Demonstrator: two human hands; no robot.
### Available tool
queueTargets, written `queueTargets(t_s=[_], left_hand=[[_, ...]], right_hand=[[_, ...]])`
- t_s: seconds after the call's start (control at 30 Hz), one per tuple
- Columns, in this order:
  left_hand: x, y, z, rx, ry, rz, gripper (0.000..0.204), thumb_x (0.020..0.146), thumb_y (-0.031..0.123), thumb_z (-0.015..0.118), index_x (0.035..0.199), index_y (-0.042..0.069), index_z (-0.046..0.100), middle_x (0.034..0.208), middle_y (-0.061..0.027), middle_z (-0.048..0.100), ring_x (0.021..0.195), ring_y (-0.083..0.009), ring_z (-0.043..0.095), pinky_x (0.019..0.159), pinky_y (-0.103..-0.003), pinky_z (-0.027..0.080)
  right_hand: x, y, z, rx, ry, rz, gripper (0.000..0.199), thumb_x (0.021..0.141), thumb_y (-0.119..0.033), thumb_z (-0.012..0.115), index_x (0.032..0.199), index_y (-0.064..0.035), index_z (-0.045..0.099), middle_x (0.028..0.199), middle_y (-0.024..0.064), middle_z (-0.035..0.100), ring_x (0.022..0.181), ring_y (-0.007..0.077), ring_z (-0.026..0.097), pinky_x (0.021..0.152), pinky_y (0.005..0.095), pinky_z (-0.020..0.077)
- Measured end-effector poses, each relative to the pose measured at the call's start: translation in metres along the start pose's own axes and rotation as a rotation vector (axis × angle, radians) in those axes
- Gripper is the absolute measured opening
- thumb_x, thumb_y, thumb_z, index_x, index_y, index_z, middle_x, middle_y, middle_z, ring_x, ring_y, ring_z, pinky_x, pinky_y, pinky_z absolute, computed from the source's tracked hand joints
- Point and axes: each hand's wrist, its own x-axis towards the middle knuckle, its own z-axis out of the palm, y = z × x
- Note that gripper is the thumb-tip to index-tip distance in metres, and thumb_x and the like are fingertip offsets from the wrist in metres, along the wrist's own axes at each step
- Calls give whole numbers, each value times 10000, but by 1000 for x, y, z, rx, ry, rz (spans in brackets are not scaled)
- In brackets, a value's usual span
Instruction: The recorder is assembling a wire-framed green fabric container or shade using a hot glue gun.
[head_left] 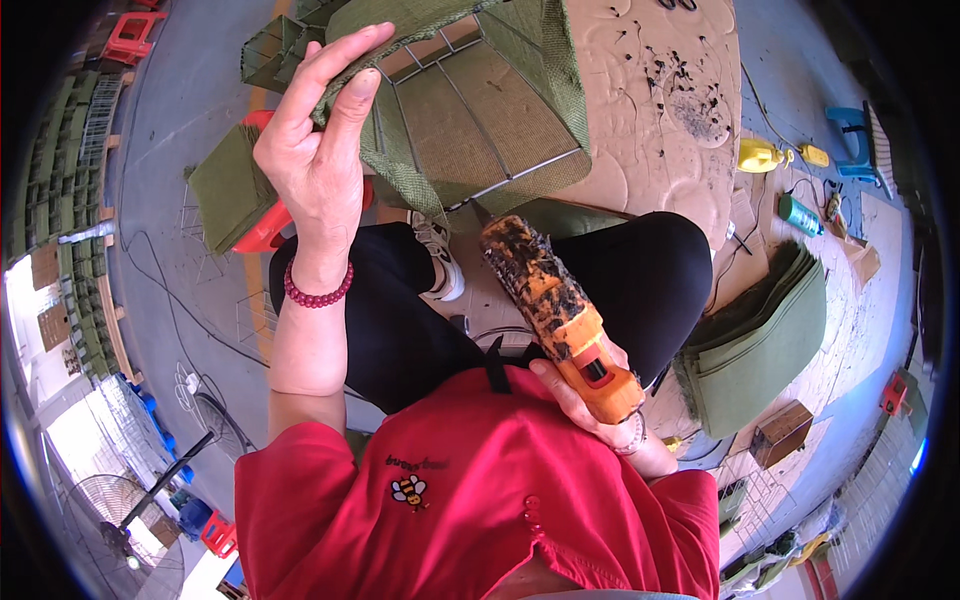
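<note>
A green woven-fabric box on a wire frame (pixel 450 120) is tilted in front of me, and I can see into its open side. My left hand (pixel 318 140) grips its left edge, thumb and forefinger against the fabric; the other fingers are partly hidden. In my right hand (pixel 578 392) is an orange handheld tool (pixel 548 310) with a dark pointed tip, its front half caked in black residue. The tip is close to the box's lower edge, near a wire corner; I cannot tell whether they touch. The tool partly hides my right fingers.
A cardboard-covered worktop (pixel 640 120) carries black scraps. Folded green fabric (pixel 765 335) lies at right, and a green panel (pixel 228 190) rests on a red stool (pixel 262 235) at left. Yellow bottle (pixel 760 155), green bottle (pixel 798 214) and cables lie at right. A fan (pixel 115 535) stands lower left.
</note>
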Motion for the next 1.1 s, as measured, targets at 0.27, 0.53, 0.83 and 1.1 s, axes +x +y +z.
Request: queueTargets(t_s=[0.27,0.53,0.83,1.1], left_hand=[[2,-2,0,-14,-5,12,227,945,135,664,1146,39,711,1112,-41,738,1062,-121,651,1174,-423,299],[3,-3,-4,81,-58,37,242,975,138,615,1156,-4,689,1147,-93,723,1116,-142,632,1173,-417,311],[4,-5,-4,79,-55,37,239,973,138,614,1156,10,700,1145,-78,725,1111,-132,634,1174,-413,309],[4,-4,-2,85,-62,23,247,977,153,612,1170,26,700,1155,-62,725,1111,-128,638,1176,-399,306]], right_hand=[[-5,4,2,41,64,63,363,767,-113,818,1082,-58,647,908,96,620,762,296,639,651,350,528],[-7,-1,4,153,46,158,349,796,-95,809,1097,-44,639,997,86,678,847,250,672,745,323,529],[-9,6,1,279,95,217,388,835,-10,757,1192,-29,606,1069,58,673,969,154,651,860,276,509],[-10,4,-3,335,59,286,257,933,-64,641,1170,-61,543,1050,17,551,938,105,525,839,248,426]])
